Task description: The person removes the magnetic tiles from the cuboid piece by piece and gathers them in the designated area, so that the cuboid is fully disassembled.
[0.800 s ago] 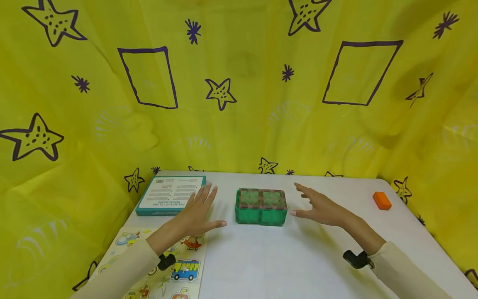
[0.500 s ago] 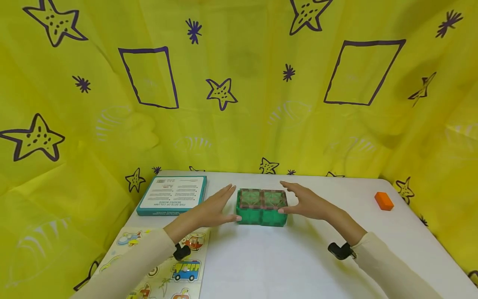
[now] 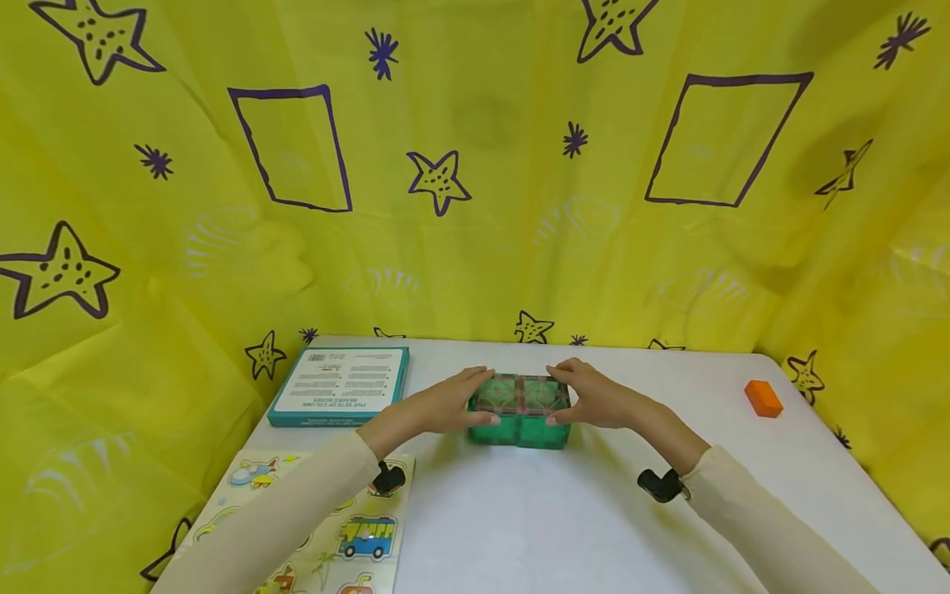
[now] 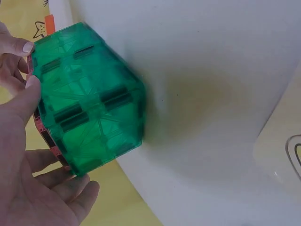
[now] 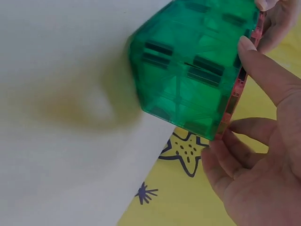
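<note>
A box built of translucent magnetic tiles (image 3: 519,431) stands mid-table, its walls green and its top tiles (image 3: 507,398) pink-edged. At its left end, my left hand (image 3: 448,404) grips the upper rim, thumb on the near side and fingers at the far side. My right hand (image 3: 604,402) holds the right end in the same way. In the left wrist view the green wall (image 4: 94,103) faces the camera, and the thumb lies on the pink-edged rim. The right wrist view shows fingertips (image 5: 221,146) at the far corner of the box.
A flat teal-and-white box (image 3: 341,384) lies at the back left. Nearer on the left is a picture puzzle board (image 3: 404,503) with vehicles. An orange block (image 3: 763,398) sits at the right. Yellow patterned cloth (image 3: 490,247) surrounds the white table (image 3: 519,520).
Both hands have moved inward from either side of the tile box and now grip its ends. The box itself has stayed in place.
</note>
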The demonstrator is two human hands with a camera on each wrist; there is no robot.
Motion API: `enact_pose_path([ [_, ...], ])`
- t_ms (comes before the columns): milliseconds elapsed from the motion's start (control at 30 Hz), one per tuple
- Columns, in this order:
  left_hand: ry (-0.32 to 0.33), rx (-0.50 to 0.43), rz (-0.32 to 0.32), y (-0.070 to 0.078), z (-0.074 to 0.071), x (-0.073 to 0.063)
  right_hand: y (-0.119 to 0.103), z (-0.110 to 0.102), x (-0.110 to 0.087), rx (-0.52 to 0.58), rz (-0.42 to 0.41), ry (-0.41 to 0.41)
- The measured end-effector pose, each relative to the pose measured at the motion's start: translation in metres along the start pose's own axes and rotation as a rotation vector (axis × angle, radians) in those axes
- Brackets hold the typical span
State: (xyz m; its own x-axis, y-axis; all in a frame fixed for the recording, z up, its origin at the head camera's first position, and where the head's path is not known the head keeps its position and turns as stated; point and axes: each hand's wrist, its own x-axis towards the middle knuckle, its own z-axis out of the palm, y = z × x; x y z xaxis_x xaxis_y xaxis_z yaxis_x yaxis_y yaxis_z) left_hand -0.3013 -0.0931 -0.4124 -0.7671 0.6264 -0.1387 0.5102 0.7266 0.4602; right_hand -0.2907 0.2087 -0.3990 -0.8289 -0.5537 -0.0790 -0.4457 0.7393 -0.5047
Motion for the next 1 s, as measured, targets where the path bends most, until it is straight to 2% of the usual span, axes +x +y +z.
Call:
enact_pose_path([
  [267,-0.007,-0.008,0.004,-0.001,-0.003,-0.001,-0.002,-0.004,0.006,-0.006,0.006,-0.011],
  [533,-0.006,0.023,0.011,0.001,-0.004,-0.001,0.0,-0.002,0.006,-0.02,-0.015,0.015],
  [1000,0.005,0.006,0.003,0.003,-0.003,-0.001,-0.011,0.002,-0.002,-0.042,-0.027,0.114],
])
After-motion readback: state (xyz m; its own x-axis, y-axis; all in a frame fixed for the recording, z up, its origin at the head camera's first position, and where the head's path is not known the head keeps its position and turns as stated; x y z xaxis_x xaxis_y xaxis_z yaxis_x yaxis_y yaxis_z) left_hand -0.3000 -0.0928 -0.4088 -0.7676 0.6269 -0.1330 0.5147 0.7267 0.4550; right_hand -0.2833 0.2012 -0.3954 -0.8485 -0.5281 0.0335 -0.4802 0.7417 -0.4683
